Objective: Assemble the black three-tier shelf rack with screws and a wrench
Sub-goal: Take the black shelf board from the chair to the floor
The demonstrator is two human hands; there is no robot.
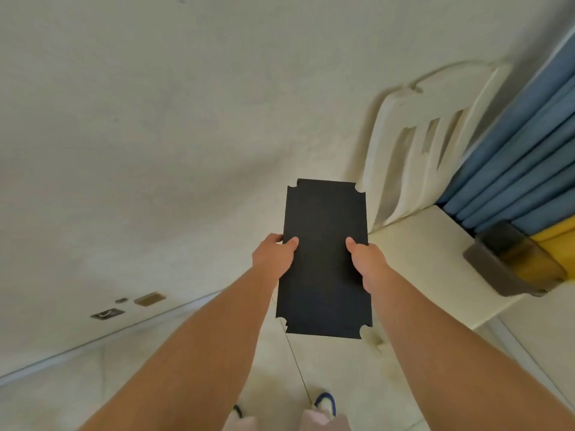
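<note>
White wall behind; both hands [273, 255] [365, 262] grip black shelf panel [325, 259].

A flat black rectangular shelf panel [323, 259] with a notch cut into each corner is held in the air, long side running away from the person.

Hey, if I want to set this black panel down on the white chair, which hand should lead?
Probably the right hand: it holds the black panel's right edge, the side nearer the white chair. The left hand holds the far edge.
</note>
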